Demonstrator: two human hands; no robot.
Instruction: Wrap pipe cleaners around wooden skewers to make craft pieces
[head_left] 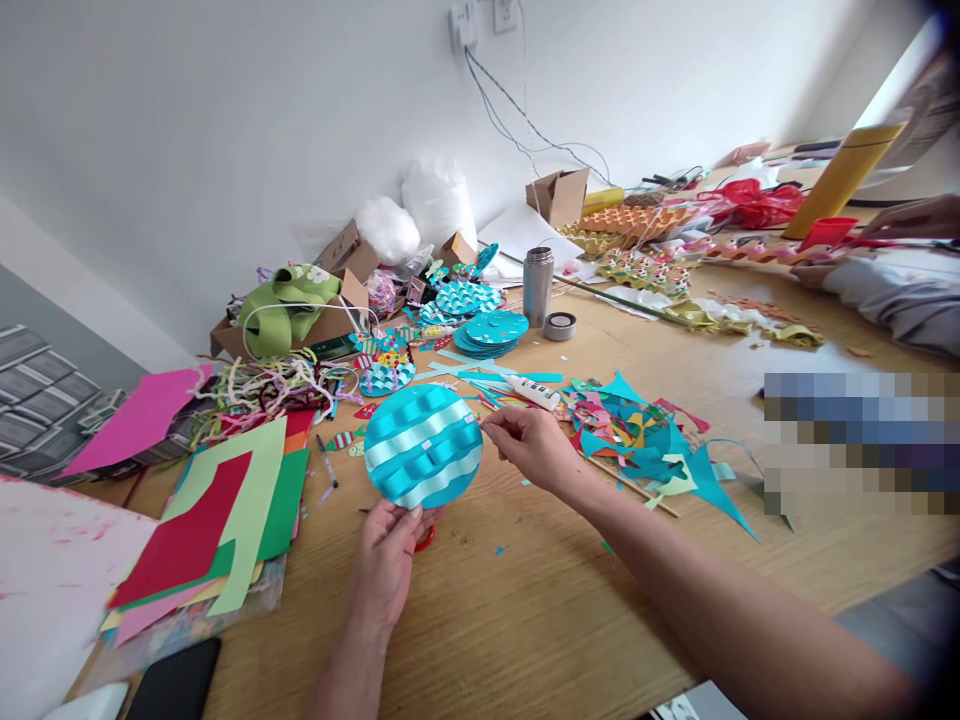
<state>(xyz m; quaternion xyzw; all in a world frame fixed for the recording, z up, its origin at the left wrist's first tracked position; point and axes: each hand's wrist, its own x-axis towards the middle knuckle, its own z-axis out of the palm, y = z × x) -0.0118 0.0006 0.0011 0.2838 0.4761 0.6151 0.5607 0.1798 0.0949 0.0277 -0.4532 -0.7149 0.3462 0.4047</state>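
Observation:
My left hand point(390, 560) grips the lower edge of a round blue paper disc point(420, 470), thumb in front, and holds it tilted up above the table. Wavy light and dark blue paper strips run across the disc, with small white squares on it. At the disc's right edge is my right hand point(529, 445), thumb and forefinger pinched together; whatever they hold is too small to make out. Behind my left hand shows the red handle of scissors point(425, 538). A white glue bottle point(534, 392) lies beyond my right hand, and a stack of blue discs point(491, 335) stands farther back.
Coloured paper scraps point(637, 430) and a wooden stick point(630, 485) lie to the right. On the left are coloured paper sheets point(225, 530), a pen point(328, 462) and a black phone point(176, 680). A steel flask point(538, 288) stands behind. Another person's sleeve point(892, 300) is at far right.

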